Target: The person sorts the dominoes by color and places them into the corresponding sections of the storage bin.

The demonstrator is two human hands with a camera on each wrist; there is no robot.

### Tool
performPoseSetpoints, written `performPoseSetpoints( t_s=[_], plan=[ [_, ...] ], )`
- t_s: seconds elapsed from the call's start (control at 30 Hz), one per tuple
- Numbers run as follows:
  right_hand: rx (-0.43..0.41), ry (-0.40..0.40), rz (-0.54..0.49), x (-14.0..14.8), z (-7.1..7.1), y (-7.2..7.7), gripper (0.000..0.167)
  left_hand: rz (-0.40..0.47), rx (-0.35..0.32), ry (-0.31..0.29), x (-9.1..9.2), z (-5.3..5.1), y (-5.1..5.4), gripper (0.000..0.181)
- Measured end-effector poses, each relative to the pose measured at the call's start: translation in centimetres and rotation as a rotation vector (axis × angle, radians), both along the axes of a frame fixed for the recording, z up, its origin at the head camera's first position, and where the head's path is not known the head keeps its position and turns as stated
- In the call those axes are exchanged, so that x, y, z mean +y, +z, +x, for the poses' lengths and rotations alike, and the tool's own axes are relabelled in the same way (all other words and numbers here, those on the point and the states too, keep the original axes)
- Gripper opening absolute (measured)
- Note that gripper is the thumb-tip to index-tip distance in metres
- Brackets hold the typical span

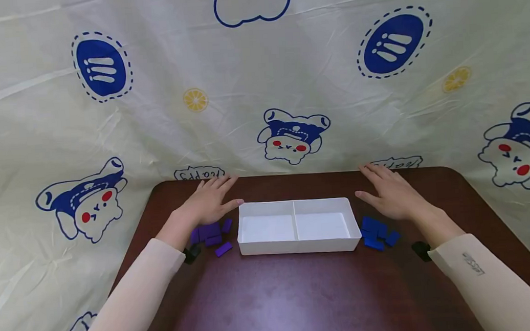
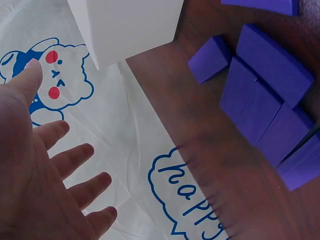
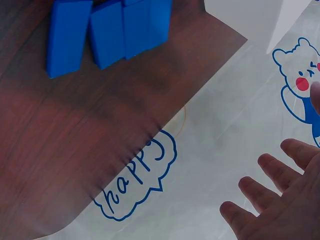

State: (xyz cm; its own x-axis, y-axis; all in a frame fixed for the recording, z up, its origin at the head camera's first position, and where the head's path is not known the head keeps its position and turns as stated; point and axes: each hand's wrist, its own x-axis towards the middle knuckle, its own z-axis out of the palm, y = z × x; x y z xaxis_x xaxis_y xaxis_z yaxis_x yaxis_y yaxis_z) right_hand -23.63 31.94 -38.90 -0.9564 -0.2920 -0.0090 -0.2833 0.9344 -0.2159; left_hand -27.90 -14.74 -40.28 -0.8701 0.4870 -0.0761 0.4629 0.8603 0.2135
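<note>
My left hand (image 1: pixel 206 202) is held with its fingers spread, above and behind a group of purple blocks (image 1: pixel 209 231); nothing is in it. In the left wrist view several of these purple blocks (image 2: pixel 260 110) lie side by side on the table. On the other side my right hand (image 1: pixel 392 192), fingers also spread and holding nothing, hovers by a group of blue blocks (image 1: pixel 374 229). The right wrist view shows the blue blocks (image 3: pixel 107 35) close together. Between the hands sits a white box (image 1: pixel 298 246) with two compartments and a divider.
The dark brown wooden table (image 1: pixel 274 298) has rounded far corners. Behind it hangs a pale sheet (image 1: pixel 239 59) printed with blue cartoon figures. A single purple block (image 1: pixel 223 249) lies apart, near the box's left front corner.
</note>
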Motion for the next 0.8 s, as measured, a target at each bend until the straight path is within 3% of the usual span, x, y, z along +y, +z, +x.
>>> performPoseSetpoints(
  t_s=[0.8],
  plan=[
    [-0.054,-0.029,-0.023,1.8,1.6,-2.5,0.075,0.193,-0.084,-0.037,-0.2,2.3,-3.6,0.072]
  ],
)
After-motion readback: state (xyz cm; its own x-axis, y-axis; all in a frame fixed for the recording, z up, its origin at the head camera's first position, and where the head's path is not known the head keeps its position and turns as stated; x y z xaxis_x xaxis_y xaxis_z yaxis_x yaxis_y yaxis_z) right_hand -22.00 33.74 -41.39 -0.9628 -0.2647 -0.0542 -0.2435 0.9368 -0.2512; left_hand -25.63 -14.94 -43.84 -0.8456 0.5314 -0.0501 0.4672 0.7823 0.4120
